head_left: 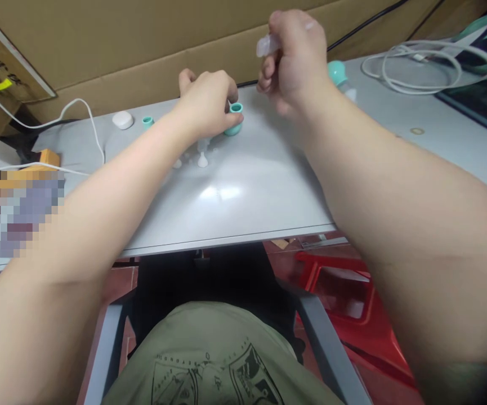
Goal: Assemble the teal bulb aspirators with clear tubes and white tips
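My left hand (209,101) reaches to the back of the grey table, its thumb and fingers closed on a small round teal cap (233,128) with an open top. The cap stands on the table. My right hand (296,59) is raised near the cardboard wall, fingers curled around a small translucent plastic tube (264,46) whose end sticks out to the left. Below my left hand lie small white cone-shaped plastic pieces (202,160). Another teal cap (147,121) sits left of my left wrist. Behind my right wrist is a teal-topped clear bottle (336,73), partly hidden.
A white rounded case (123,119) and a white cable (89,109) lie at the left. A coiled white cable (412,70) rests at the back right. Cardboard (142,45) borders the table's far edge. A red plastic stool (353,304) stands below, right of my chair.
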`<state>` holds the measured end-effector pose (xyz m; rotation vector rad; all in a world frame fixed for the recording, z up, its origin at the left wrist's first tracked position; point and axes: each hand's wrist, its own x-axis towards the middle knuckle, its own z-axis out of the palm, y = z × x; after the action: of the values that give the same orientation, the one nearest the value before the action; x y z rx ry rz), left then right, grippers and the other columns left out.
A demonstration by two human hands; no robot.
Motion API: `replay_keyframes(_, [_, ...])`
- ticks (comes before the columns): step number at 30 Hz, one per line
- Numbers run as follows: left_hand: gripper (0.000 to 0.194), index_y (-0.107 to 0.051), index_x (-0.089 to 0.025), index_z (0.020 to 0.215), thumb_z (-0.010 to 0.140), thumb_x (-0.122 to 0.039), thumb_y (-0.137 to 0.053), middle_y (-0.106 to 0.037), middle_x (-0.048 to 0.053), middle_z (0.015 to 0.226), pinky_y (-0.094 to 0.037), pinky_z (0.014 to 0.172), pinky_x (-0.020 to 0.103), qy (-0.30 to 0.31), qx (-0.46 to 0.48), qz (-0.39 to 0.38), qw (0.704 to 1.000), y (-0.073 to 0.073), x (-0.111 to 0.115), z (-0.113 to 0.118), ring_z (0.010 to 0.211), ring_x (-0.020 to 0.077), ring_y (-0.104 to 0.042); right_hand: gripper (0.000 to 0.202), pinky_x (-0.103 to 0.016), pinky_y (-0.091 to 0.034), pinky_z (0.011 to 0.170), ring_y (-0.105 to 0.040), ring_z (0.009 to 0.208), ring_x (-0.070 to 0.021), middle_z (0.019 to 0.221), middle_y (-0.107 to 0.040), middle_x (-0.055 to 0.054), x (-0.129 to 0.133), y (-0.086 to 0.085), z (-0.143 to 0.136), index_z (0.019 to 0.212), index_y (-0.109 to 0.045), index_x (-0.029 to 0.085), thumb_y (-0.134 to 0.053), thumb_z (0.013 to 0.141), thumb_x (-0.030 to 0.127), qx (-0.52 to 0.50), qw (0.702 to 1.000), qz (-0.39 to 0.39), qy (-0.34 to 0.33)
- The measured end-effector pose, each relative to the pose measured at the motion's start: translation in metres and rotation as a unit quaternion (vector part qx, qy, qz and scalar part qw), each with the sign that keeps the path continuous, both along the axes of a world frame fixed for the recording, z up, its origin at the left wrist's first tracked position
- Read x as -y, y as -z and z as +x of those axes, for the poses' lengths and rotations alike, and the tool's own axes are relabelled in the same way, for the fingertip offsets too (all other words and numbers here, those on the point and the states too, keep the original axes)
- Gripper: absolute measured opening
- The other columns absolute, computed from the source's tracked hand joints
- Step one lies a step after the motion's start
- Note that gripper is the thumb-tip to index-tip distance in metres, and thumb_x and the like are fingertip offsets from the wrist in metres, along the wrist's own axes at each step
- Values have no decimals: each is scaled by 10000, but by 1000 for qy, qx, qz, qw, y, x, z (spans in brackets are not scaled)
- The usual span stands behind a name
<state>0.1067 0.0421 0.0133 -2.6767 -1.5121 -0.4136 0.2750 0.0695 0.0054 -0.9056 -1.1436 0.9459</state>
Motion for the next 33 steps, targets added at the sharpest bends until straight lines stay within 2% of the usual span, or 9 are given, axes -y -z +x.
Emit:
replay_keyframes(6, [377, -845, -401, 1193, 923, -590, -662, -857, -31, 1168, -249, 1240, 649, -31, -14, -4, 999, 5, -5, 1, 1130, 314, -640, 316, -277, -225, 447, -293, 467, -140, 541, -394, 110, -15, 8, 0, 855, -373, 270, -626, 1037, 317, 26, 999, 22, -31])
replay_keyframes(9, [414, -820, -342, 1291, 998, -560, -625, -852, -30, 1208, -236, 1275, 632, -61, 0, 10, 998, 8, -1, 3, 1186, 291, -637, 383, -280, -235, 427, -303, 453, -134, 558, -409, 110, -22, 12, 1, 856, -371, 274, -676, 1059, 383, 44, 998, 41, -37])
replay_keyframes(13, [485, -762, -297, 1408, 984, -527, -715, -818, -14, 1370, -326, 1284, 623, -11, 77, 23, 997, -2, 19, -20, 1255, 284, -676, 438, -295, -209, 425, -330, 439, -124, 586, -417, 84, -13, 9, -6, 816, -381, 267, -658, 1146, 346, 61, 993, 98, -25])
replay_keyframes(16, [703, -613, -210, 1639, 1007, -515, -649, -745, 68, 1547, -513, 1217, 517, 131, 168, 47, 976, -14, 40, -50, 1409, 300, -680, 449, -287, -212, 475, -388, 488, -113, 665, -493, 36, 14, 2, -23, 793, -380, 245, -551, 1208, 257, 67, 983, 170, -14])
replay_keyframes(18, [720, -640, -279, 1627, 940, -481, -713, -710, 43, 1614, -582, 1130, 472, 168, 184, 94, 964, -19, 55, -66, 1363, 313, -708, 421, -252, -291, 539, -433, 548, -105, 718, -510, 21, 39, -3, -37, 821, -417, 220, -459, 1240, 233, 106, 972, 208, -37])
replay_keyframes(22, [359, -834, -208, 1315, 975, -267, -734, -859, 74, 1212, -620, 1000, 433, 152, 183, 152, 959, -19, 82, -77, 1088, 307, -810, 409, -267, -568, 795, -670, 877, -168, 931, -605, -16, 83, -9, -55, 853, -387, 223, -631, 1170, 309, 192, 950, 230, -89])
replay_keyframes(24, [219, -863, -216, 1157, 1032, -209, -684, -865, 68, 1075, -614, 962, 429, 127, 180, 169, 961, -16, 90, -79, 1021, 309, -829, 352, -291, -611, 868, -708, 1019, -212, 967, -602, -35, 93, -9, -56, 880, -427, 239, -594, 1172, 342, 205, 952, 201, -108])
replay_keyframes(29, [197, -803, -269, 1069, 1105, -303, -613, -835, 86, 998, -603, 891, 509, 92, 156, 200, 963, -5, 85, -86, 950, 363, -789, 275, -272, -624, 873, -672, 973, -200, 1052, -617, -22, 85, -5, -47, 964, -573, 270, -718, 1117, 447, 267, 929, 212, -142])
replay_keyframes(33, [166, -750, -278, 1018, 1095, -353, -624, -807, 118, 989, -576, 844, 524, 96, 158, 273, 944, 11, 57, -93, 949, 387, -761, 270, -157, -525, 756, -534, 831, -104, 938, -575, 7, 68, -3, -46, 867, -614, 225, -820, 1040, 249, 270, 906, 297, -132])
